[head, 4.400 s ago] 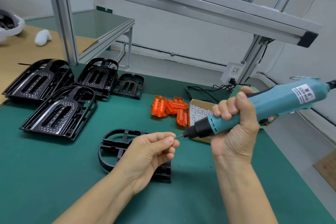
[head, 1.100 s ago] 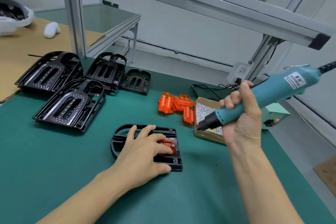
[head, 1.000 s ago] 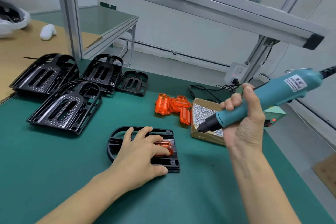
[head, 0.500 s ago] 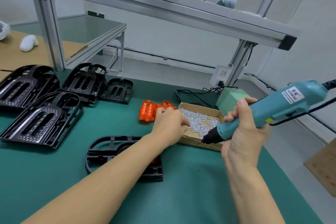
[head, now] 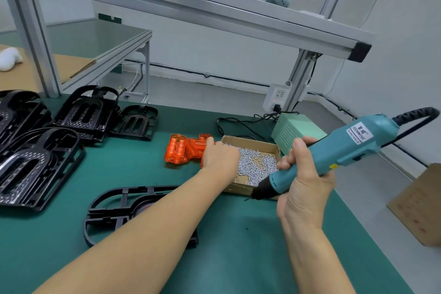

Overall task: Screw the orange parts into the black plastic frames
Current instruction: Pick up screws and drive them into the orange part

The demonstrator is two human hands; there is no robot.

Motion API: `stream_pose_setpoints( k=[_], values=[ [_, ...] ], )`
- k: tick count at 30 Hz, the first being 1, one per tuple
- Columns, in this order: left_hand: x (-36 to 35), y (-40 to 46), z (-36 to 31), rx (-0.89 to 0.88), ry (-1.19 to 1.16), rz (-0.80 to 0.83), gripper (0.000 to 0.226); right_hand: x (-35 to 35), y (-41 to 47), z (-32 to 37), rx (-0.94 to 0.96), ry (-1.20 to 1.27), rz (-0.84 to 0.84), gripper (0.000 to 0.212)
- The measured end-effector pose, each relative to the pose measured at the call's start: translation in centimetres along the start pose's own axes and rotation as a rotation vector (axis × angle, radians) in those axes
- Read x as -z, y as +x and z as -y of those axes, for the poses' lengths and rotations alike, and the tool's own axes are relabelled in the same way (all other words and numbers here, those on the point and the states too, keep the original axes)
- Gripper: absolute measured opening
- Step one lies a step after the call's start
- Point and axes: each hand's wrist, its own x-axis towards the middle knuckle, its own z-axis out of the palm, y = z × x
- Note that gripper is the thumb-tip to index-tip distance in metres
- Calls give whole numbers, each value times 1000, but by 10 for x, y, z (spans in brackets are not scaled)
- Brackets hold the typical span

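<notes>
Black frame [head: 112, 207] flat on the mat, orange part seated inside.
Right hand [head: 304, 188] grips the screwdriver [head: 334, 153]; left hand [head: 220, 157] reaches over the screw box [head: 253, 148], grip can't tell.

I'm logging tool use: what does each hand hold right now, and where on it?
The right hand grips the electric screwdriver around its lower body, near the black nose. The left hand reaches over the screw box; its fingertips are hidden.

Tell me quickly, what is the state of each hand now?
Left hand: over the screw box, fingers hidden; cannot be told.
Right hand: closed, holding the screwdriver.
</notes>
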Motion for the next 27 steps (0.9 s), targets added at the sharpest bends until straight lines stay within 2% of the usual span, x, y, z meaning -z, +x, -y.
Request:
stream_pose_setpoints(
  k=[2,5,7,11,19,23,27],
  values=[
    [0,-1,1,-26,9,18,25,-1,-1,-2,-12,8,0,19],
    [1,-4,3,-32,-60,11,5,-3,-2,-3,-24,23,16,19],
    [3,-9,5,-22,-164,-27,11,-4,-3,-3,-21,23,27,19],
    [16,-26,11,35,-601,-91,18,-5,-4,-1,-21,29,20,23],
    [35,-82,49,160,-1543,-6,17,-12,-8,14,-67,185,58,14],
    [39,-116,64,275,-1818,27,19,-26,-14,22,-116,306,99,13],
    [46,-143,73,325,-1911,31,17,-41,-27,27,-145,370,152,13]
  ],
)
